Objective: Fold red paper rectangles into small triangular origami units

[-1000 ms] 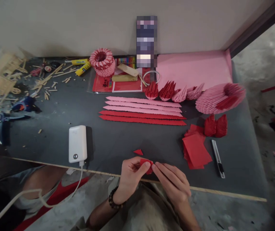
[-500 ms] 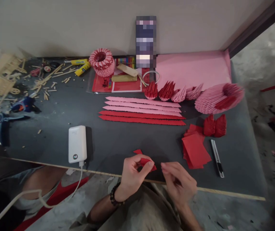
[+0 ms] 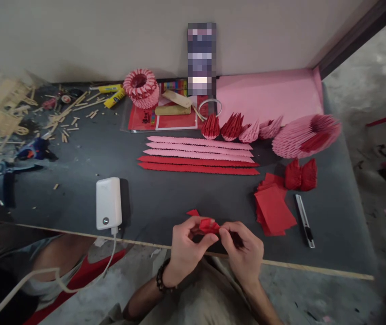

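Observation:
Near the table's front edge, my left hand (image 3: 189, 243) holds a small folded piece of red paper (image 3: 208, 225) between thumb and fingers. My right hand (image 3: 243, 248) pinches the right end of that same paper. Just behind my left fingers lies a small red folded paper triangle (image 3: 193, 212). To the right of my hands is a stack of red paper rectangles (image 3: 276, 210), with a box cutter (image 3: 304, 221) beside it. Two red bundles of folded paper (image 3: 301, 174) stand behind the stack.
Pink and red folded strips (image 3: 198, 155) lie mid-table. Behind them are paper clusters (image 3: 232, 126), a pink folded-paper form (image 3: 306, 135), a round paper vase (image 3: 141, 88) and a phone (image 3: 201, 58). Left are a power bank (image 3: 108, 203), wood sticks (image 3: 66, 113) and a seated person's leg (image 3: 52, 255).
My right hand has moved left and now grips the end of the red paper. The paper in my left hand has turned and shows more of its face.

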`<state>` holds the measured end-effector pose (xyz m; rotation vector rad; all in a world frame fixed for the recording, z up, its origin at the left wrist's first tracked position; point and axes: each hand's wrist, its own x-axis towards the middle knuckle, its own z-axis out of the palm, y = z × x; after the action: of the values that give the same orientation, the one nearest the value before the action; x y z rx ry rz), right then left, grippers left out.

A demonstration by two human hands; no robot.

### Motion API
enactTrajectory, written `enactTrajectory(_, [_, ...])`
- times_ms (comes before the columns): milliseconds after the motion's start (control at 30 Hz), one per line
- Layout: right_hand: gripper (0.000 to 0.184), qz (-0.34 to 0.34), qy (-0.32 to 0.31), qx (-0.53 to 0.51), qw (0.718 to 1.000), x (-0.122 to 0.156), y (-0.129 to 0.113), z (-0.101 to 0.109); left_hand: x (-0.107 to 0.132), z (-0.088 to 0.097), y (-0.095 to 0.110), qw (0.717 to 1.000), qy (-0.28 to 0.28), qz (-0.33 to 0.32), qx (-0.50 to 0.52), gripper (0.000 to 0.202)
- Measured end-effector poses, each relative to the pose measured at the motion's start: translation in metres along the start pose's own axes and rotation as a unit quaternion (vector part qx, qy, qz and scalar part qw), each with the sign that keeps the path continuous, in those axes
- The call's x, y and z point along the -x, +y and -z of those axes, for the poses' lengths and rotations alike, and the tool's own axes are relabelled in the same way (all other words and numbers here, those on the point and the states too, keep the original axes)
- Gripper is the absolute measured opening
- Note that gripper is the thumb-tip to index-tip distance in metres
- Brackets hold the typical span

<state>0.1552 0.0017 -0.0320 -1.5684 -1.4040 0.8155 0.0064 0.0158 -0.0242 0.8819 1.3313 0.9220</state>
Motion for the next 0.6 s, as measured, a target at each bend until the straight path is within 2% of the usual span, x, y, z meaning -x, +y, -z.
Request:
enactTrajectory(133, [0.004, 0.005, 0.012, -0.019, 1.000, 0.000, 0.001, 0.000, 0.000, 0.002, -0.003, 0.999, -0.006, 0.033, 0.033, 0.019])
enactTrajectory(267, [0.014, 0.032, 0.008, -0.023, 0.999, -0.001, 0.001, 0.001, -0.001, 0.007, -0.004, 1.000, -0.013, 0.021, 0.004, 0.013])
enactTrajectory(400, [0.004, 0.055, -0.003, -0.033, 0.998, -0.005, -0.001, 0.004, -0.003, 0.010, -0.003, 1.000, -0.021, 0.009, -0.004, 0.009])
enactTrajectory(533, [0.001, 0.045, -0.026, -0.005, 0.999, -0.006, -0.002, 0.004, -0.003, 0.011, -0.002, 0.999, -0.021, 0.043, 0.027, 0.009])
enactTrajectory(600, [0.001, 0.063, -0.008, 0.035, 0.997, -0.004, 0.001, 0.002, -0.003, 0.010, -0.002, 0.996, -0.022, 0.063, 0.050, 0.010])
